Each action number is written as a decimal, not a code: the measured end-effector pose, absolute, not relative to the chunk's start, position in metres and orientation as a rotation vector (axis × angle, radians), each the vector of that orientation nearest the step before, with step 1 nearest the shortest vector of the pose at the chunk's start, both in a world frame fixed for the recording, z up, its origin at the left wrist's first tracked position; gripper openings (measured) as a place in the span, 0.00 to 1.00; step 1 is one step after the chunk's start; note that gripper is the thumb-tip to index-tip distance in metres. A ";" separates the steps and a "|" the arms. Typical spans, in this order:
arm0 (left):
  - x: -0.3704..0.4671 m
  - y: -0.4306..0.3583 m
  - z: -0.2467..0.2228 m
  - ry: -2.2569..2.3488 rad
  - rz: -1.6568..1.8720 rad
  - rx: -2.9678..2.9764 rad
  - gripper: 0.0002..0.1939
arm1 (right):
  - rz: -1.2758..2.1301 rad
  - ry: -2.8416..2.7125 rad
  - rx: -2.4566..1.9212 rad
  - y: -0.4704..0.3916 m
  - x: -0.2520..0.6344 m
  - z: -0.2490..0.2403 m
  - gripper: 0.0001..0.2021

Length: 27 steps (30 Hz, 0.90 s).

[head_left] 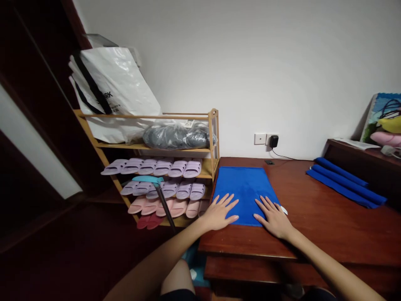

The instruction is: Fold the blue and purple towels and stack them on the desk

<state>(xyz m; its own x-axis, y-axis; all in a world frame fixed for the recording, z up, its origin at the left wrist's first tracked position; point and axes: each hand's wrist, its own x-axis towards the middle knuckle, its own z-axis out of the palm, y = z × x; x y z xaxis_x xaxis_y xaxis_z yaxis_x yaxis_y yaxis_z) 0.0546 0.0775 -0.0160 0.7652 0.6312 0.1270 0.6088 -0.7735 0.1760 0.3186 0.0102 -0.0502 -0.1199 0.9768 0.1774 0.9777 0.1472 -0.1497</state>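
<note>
A blue cloth (242, 184) lies flat on the reddish-brown wooden table (297, 234), its near edge a little back from the table's front edge. My left hand (219, 213) rests palm down on the cloth's near left part, fingers spread. On the near right part, my right hand (273, 217) also lies palm down with its fingers apart. Neither hand holds anything. A small white tag (283, 210) sticks out beside the right hand at the cloth's right edge. More folded blue cloths (346, 184) lie at the table's right side.
Left of the table stands a wooden rack (214, 142) with several slippers (163, 166), a white bag (122, 83) and a plastic-wrapped bundle (178, 136). A blue-headed pole (165, 205) leans before it. A black plug (273, 141) sits in the wall; its cable runs along the table's back.
</note>
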 end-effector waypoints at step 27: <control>0.078 0.229 -0.025 1.079 0.233 2.834 0.31 | 0.028 -2.169 -1.990 0.162 0.339 -0.055 0.38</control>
<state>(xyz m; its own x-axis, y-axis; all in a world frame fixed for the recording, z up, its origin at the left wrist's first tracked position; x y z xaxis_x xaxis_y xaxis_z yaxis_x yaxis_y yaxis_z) 0.0779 0.2288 -0.0246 0.7370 0.6675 0.1066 0.6521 -0.7436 0.1476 0.3392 0.1617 -0.0549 -0.0753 0.9883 0.1324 0.9845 0.0948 -0.1473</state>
